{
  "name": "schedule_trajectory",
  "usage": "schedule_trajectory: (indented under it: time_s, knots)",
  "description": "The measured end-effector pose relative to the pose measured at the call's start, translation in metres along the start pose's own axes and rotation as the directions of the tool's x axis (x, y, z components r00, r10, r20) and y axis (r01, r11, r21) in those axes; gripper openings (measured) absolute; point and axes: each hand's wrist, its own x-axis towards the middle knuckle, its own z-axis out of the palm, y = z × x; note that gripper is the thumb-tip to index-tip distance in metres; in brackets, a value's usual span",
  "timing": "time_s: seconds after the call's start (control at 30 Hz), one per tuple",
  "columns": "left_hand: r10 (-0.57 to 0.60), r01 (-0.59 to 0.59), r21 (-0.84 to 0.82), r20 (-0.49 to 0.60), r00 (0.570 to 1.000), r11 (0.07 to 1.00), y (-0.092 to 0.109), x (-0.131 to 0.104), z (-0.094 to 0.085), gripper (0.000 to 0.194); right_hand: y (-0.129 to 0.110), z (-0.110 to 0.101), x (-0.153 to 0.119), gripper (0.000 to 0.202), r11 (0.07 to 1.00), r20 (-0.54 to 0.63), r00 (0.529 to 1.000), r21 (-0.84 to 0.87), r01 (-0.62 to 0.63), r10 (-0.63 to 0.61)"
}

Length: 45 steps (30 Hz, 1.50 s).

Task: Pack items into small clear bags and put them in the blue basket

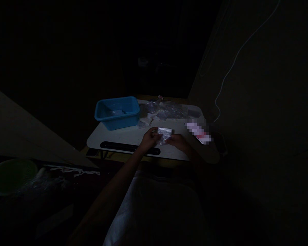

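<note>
Silvery packet [165, 132] bridges both hands [149, 138], forearms [127, 171] angled inward.

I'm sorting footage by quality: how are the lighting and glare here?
Head view: most of the background sinks into near-black; dim light picks out the blue tub and white table; the shiny packet glints; pixel blocks obscure a bright object.

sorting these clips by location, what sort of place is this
Probably a room in a home, very dimly lit: a small white table bears a blue tub, and a white cable hangs at the right.
</note>
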Motion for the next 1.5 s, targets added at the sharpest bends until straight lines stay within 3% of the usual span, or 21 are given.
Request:
schedule_trajectory:
  time_s: [0.2, 0.33, 0.5, 0.7, 0.87, 1.1, 1.5]
  knots:
    - [0.074, -0.073, -0.069, 0.007, 0.997, 0.995, 0.001, -0.001, -0.002, 0.041, -0.009, 0.000, -0.005, 0.022, 0.997, 0.079, 0.997, -0.076, 0.018, -0.012]
    - [0.052, -0.054, -0.085, -0.027, 0.998, 0.995, -0.003, 0.002, -0.003, 0.024, -0.010, -0.001, -0.006, 0.025, 0.997, 0.033, 0.999, -0.076, 0.003, -0.001]
    - [0.035, -0.042, -0.096, -0.069, 0.997, 0.994, -0.005, 0.003, -0.003, 0.016, -0.005, -0.001, -0.003, 0.031, 1.000, -0.063, 0.998, 0.017, 0.010, -0.009]
    - [0.023, -0.027, -0.112, -0.039, 0.999, 0.993, 0.001, -0.002, -0.003, 0.024, -0.009, -0.001, -0.004, 0.033, 0.996, -0.124, 0.992, 0.093, -0.009, 0.020]
    - [0.008, -0.007, -0.069, 0.004, 1.000, 0.998, 0.004, -0.002, -0.001, 0.033, -0.010, -0.002, -0.004, 0.029, 0.998, -0.049, 0.999, 0.065, -0.009, 0.012]
    - [0.031, -0.032, -0.003, -0.035, 0.999, 0.999, 0.002, -0.001, -0.001, 0.022, -0.009, -0.004, -0.002, 0.032, 0.999, 0.059, 0.997, -0.001, -0.051, 0.051]
    - [0.058, -0.060, -0.007, -0.167, 0.984, 0.998, -0.001, 0.001, -0.001, 0.018, -0.015, -0.004, -0.005, 0.033, 0.998, -0.090, 0.996, 0.069, 0.007, 0.000]
